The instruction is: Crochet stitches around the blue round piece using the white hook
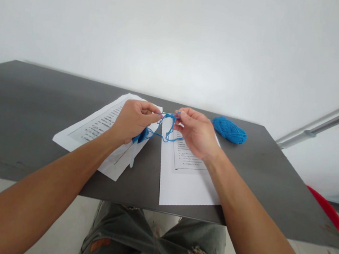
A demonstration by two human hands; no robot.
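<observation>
My left hand (134, 121) pinches blue yarn strands (171, 116) between thumb and fingertips, above the gap between two papers. Facing it, my right hand (198, 131) closes its fingertips on the other end of the same strands. Loose loops of the yarn hang between and below the hands. Under my left hand is a wound blue yarn bundle (141, 135), with a pale, translucent stick-like piece (133, 154) pointing down from it. A larger blue yarn ball (230, 130) lies on the table, beyond and right of my right hand.
Printed sheets lie on the dark table (26, 125): a left paper (75, 131) and a right paper (180, 186), partly under my hands. A white wall (175, 32) stands behind the table. A red curved object (326, 208) is at the right edge, near a metal rail (309, 133).
</observation>
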